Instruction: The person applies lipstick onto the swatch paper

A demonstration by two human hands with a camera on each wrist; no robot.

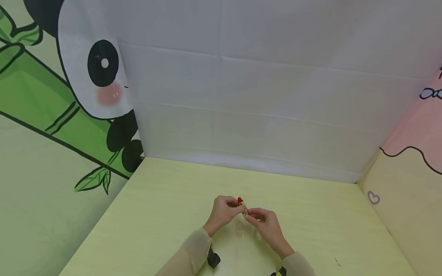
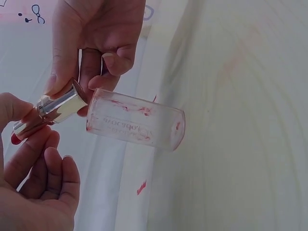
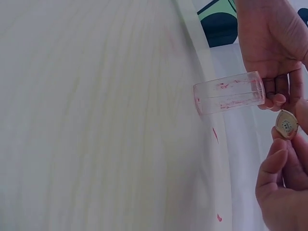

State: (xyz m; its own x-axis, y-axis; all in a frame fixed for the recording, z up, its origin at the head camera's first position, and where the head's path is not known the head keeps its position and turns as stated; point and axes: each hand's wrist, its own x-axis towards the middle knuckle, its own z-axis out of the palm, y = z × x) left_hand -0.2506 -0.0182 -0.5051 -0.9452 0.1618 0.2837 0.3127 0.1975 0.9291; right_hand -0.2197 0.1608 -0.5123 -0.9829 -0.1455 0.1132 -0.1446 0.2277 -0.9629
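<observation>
Both hands hold a lipstick (image 1: 245,211) above the table; its red tip points up and away in the head view. My left hand (image 1: 223,211) pinches the end near the red tip. The fingers of my right hand (image 1: 268,227) grip the gold base (image 2: 67,103). In the right wrist view the underside of the base (image 3: 287,124) shows a small round label. A clear cap (image 2: 137,119) with red smears and faint lettering stands on the table just below the hands. The left fingers partly hide the lipstick's upper end.
The pale wooden table (image 1: 172,191) meets a white backdrop (image 1: 241,115) at the rear. Patterned side walls flank it, a panda print on the left and pink on the right. A red smear (image 2: 141,187) marks the table near the cap. A dark mark (image 1: 337,262) lies at front right.
</observation>
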